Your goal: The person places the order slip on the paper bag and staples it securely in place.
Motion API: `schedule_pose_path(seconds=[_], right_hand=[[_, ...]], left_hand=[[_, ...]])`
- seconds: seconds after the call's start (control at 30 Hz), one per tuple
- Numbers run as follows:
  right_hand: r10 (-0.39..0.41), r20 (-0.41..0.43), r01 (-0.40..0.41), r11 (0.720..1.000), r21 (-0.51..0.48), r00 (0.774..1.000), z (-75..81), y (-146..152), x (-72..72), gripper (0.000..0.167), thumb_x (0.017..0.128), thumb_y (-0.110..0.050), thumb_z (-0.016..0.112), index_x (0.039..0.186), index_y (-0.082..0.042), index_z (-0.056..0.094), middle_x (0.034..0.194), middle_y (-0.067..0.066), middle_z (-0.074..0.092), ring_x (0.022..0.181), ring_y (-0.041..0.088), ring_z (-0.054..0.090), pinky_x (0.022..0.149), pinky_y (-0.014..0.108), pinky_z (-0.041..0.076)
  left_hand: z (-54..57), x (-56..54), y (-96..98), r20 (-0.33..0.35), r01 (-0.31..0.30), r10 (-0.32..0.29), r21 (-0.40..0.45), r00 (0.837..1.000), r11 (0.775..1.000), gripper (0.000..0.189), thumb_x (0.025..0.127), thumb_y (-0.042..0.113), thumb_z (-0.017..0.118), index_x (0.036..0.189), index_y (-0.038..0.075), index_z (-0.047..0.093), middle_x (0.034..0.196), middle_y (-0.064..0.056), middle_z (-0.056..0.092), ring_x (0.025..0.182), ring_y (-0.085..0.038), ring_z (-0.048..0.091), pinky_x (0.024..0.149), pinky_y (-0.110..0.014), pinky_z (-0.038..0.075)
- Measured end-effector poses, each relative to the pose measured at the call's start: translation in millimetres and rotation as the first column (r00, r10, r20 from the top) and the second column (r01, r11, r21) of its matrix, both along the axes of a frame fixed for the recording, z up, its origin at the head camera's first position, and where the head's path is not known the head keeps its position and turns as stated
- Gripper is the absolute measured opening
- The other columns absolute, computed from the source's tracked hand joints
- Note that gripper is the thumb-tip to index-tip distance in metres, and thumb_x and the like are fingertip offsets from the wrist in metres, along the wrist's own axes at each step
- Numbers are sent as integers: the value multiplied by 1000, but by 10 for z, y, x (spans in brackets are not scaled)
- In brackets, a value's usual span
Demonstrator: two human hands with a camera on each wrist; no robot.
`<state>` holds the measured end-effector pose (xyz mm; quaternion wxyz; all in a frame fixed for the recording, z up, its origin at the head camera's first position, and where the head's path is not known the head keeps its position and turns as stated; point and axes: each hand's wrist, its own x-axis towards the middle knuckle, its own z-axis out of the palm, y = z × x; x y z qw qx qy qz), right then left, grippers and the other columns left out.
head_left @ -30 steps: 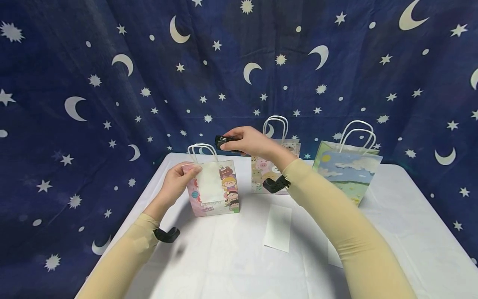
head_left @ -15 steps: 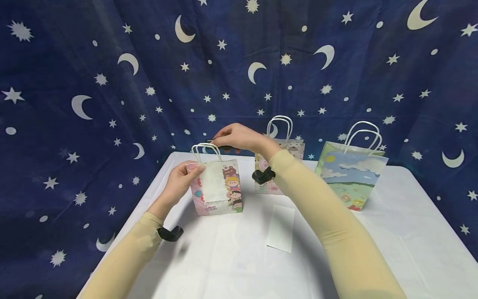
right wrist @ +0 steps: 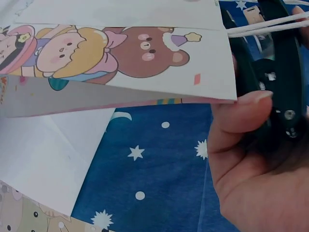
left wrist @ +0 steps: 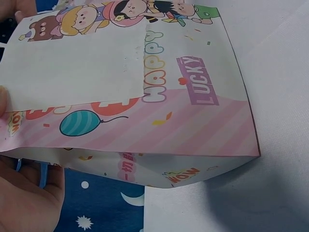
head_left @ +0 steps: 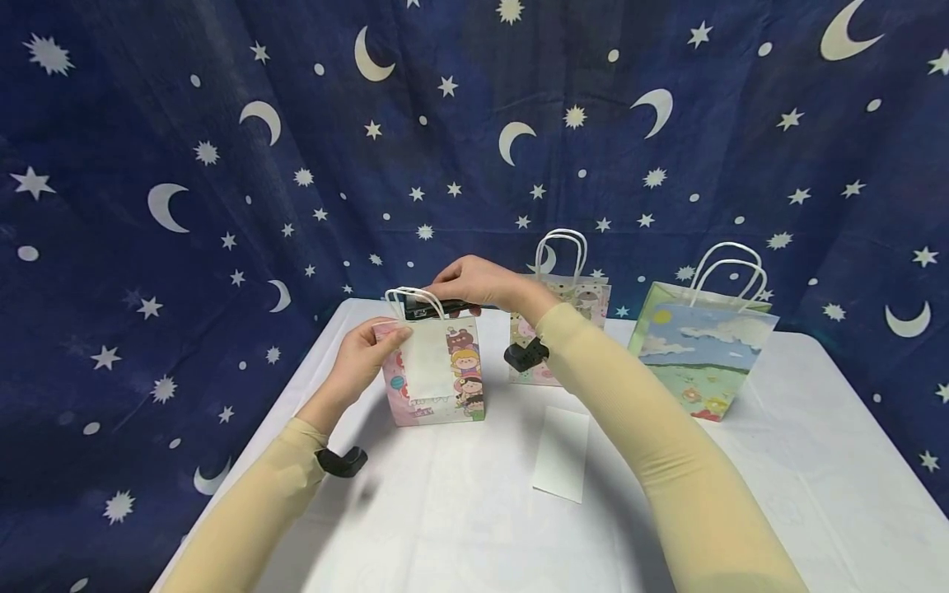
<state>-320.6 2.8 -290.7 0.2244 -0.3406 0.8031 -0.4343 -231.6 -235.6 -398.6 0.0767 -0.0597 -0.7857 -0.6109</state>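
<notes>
A small pink paper bag [head_left: 465, 383] printed with cartoon characters stands at the table's left, its white twisted handles [head_left: 415, 293] up. A blank white paper slip [head_left: 430, 362] lies flat against its front. My left hand [head_left: 354, 362] pinches the bag's upper left edge and the slip, thumb in front, other fingers behind. My right hand [head_left: 478, 284] grips a black stapler [head_left: 437, 310] at the bag's top edge, by the handles. In the right wrist view the stapler [right wrist: 289, 72] stands beside the bag's rim, with the handle cords crossing it. Whether its tip touches the slip is hidden.
Behind my right forearm stands another pink paper bag [head_left: 522, 371]. A blue-and-green landscape paper bag [head_left: 700, 354] stands at the right. Another white slip [head_left: 561, 455] lies on the white-covered table [head_left: 474, 511]. A dark blue star-and-moon curtain [head_left: 445, 123] hangs behind.
My right hand has brought the stapler left and down, from above the bag to its top edge at the handles. The left hand keeps its pinch. The view has shifted slightly.
</notes>
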Motion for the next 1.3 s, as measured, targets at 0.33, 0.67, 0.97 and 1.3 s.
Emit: schedule_pose_path(seconds=[0.33, 0.67, 0.97, 1.3], right_hand=[[56, -82, -47, 993, 108, 995, 59, 1, -8, 41, 93, -46, 72, 119, -15, 75, 94, 5, 69, 69, 20, 52, 52, 29, 37], [182, -169, -121, 940, 319, 969, 340, -148, 42, 45, 86, -48, 78, 119, -17, 73, 108, -4, 72, 96, 22, 63, 69, 38, 49], [249, -223, -116, 869, 480, 943, 544, -317, 146, 40, 84, -48, 83, 107, -17, 73, 103, -1, 70, 91, 19, 62, 77, 37, 51], [302, -316, -84, 829, 553, 900, 607, -379, 250, 38, 81, -47, 84, 100, -16, 73, 98, -2, 70, 89, 18, 62, 82, 35, 51]], left_hand=[[-6, -14, -12, 10, -5, 5, -13, 1000, 1000, 36, 97, 32, 74, 114, 0, 70, 96, -3, 73, 86, -14, 67, 73, -27, 55], [5, 4, 4, -15, 11, -11, 16, 1000, 1000, 25, 97, 26, 73, 108, 4, 69, 91, 0, 72, 82, -12, 67, 72, -26, 56], [-4, 6, 0, -43, 15, -14, 30, 999, 999, 15, 98, 16, 71, 106, 3, 67, 86, 4, 70, 81, -10, 63, 72, -24, 53], [5, -3, 2, -27, 6, -5, 22, 1000, 1000, 12, 99, 15, 71, 104, 5, 67, 84, 6, 71, 79, -10, 63, 70, -23, 52]])
